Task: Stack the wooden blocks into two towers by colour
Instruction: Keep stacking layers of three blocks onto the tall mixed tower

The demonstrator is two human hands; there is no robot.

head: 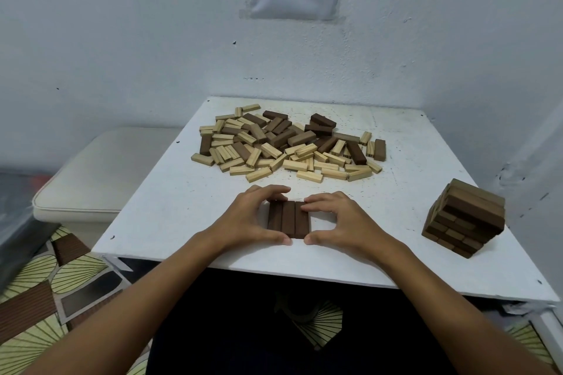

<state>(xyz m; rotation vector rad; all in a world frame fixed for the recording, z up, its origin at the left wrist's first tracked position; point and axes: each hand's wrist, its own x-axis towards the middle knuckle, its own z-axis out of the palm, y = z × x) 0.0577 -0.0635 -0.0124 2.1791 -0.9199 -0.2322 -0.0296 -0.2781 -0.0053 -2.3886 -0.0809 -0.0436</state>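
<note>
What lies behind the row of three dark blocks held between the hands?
Behind the row of three dark blocks there is bare white table, then the mixed pile of loose blocks. Both hands' fingertips, left hand and right hand, cover the row's far end.

1. The counter (pixel 170 207) is seen as white, speckled with small dark marks.
2. The pile of blocks (pixel 286 143) is mixed: pale yellow and dark brown.
3. The row of three blocks (pixel 288 219) is dark brown.
4. The tower (pixel 464 218) is built wholly of brown.
5. The floor covering (pixel 39 292) is patterned with yellow-green fans and brown ribbed panels.
6. The wall (pixel 122 39) is painted whitish blue.
</note>
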